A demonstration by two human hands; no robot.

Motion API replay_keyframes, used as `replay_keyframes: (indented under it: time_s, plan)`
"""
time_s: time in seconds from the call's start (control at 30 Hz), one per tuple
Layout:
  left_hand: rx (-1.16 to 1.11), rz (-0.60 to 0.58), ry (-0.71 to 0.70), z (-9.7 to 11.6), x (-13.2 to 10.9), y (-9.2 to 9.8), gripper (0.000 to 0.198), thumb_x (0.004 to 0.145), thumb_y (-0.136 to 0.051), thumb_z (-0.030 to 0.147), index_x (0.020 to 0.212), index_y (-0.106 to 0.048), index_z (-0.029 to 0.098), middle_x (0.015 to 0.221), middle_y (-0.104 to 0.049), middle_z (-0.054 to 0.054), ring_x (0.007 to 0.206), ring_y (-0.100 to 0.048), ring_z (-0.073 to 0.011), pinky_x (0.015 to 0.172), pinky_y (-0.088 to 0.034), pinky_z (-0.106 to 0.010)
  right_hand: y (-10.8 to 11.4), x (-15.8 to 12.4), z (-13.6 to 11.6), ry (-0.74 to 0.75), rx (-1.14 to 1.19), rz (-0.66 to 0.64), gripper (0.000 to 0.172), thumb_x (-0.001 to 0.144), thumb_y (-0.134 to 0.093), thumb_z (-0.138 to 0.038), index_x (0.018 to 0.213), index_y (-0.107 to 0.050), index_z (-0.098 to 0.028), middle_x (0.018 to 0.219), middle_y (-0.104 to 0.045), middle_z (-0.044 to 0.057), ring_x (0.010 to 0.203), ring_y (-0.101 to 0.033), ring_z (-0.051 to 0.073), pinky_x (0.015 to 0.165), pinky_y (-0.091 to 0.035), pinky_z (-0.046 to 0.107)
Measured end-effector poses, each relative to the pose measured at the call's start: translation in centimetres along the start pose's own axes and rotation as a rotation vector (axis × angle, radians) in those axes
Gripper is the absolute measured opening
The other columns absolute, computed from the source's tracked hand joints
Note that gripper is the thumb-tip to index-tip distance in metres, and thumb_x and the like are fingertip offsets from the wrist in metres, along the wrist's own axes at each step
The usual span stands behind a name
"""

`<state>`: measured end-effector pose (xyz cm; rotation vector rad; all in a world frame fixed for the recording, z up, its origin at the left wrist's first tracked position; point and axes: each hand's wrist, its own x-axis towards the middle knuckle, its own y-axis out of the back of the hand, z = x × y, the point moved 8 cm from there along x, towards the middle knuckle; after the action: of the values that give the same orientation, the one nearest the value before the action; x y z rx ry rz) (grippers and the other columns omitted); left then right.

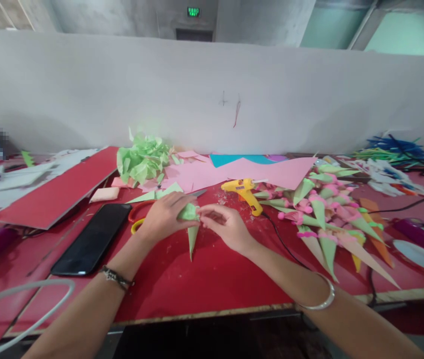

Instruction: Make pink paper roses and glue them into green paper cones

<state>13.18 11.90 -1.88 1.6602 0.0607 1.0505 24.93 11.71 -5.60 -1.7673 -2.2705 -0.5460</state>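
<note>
My left hand [161, 215] is closed around a light green paper cone [192, 239], whose point hangs downward above the red table. Greener crumpled paper [188, 212] shows at the cone's wide top. At that top edge, the fingertips of my right hand [227, 227] are pinched together; whatever they grip is too small to make out. Behind my left hand lie scissors [137, 225] with red and yellow handles, partly hidden by it. A yellow glue gun [242, 192] rests on the table just beyond my right hand.
Finished-looking paper cones [322, 214] are heaped at the right. A black phone [92, 239] lies left of my hands. Green tissue paper [142, 157], pink sheets [204, 174] and a red board [62, 187] sit toward the back. A black cord [283, 242] trails from the glue gun.
</note>
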Motion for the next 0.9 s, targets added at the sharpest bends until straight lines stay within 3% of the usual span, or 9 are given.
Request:
replay_keyframes:
  time_s: [0.17,0.67,0.77,0.9]
  plan:
    - [0.019,0.049,-0.065,1.7,0.0,-0.1,0.048,0.076,-0.049,0.051,0.105,-0.054,0.013,0.091,-0.061,-0.011,0.087,-0.057,-0.0198,0.074,-0.046,-0.030,0.1,0.0,-0.4,0.032,-0.095,0.009,0.013,0.071,-0.060,-0.025,0.083,-0.063,-0.019,0.083,-0.066,0.003,0.077,-0.061,0.015,0.069,-0.049,0.028]
    - [0.063,0.104,-0.049,2.3,0.0,0.3,0.047,0.076,-0.050,0.051,0.103,-0.055,0.013,0.091,-0.063,-0.010,0.084,-0.058,-0.0187,0.071,-0.048,-0.028,0.3,0.1,0.1,-0.026,-0.191,0.011,0.007,0.073,-0.055,-0.017,0.077,-0.061,-0.017,0.076,-0.064,0.002,0.071,-0.058,0.013,0.066,-0.046,0.025]
    - [0.070,0.136,-0.002,1.4,-0.1,0.8,0.047,0.075,-0.052,0.050,0.106,-0.054,0.015,0.091,-0.062,-0.008,0.084,-0.058,-0.0181,0.072,-0.047,-0.027,0.3,0.3,-0.1,-0.048,-0.131,-0.002,0.006,0.076,-0.051,-0.020,0.077,-0.056,-0.017,0.073,-0.059,0.000,0.069,-0.055,0.010,0.064,-0.044,0.023]
    - [0.166,0.154,0.254,-2.5,-0.8,1.6,0.046,0.077,-0.049,0.049,0.109,-0.052,0.016,0.099,-0.059,-0.009,0.096,-0.055,-0.0217,0.080,-0.044,-0.031,0.4,0.5,0.5,-0.134,0.070,0.025,0.007,0.078,-0.048,-0.023,0.074,-0.051,-0.018,0.065,-0.053,-0.003,0.059,-0.051,0.007,0.059,-0.043,0.021]
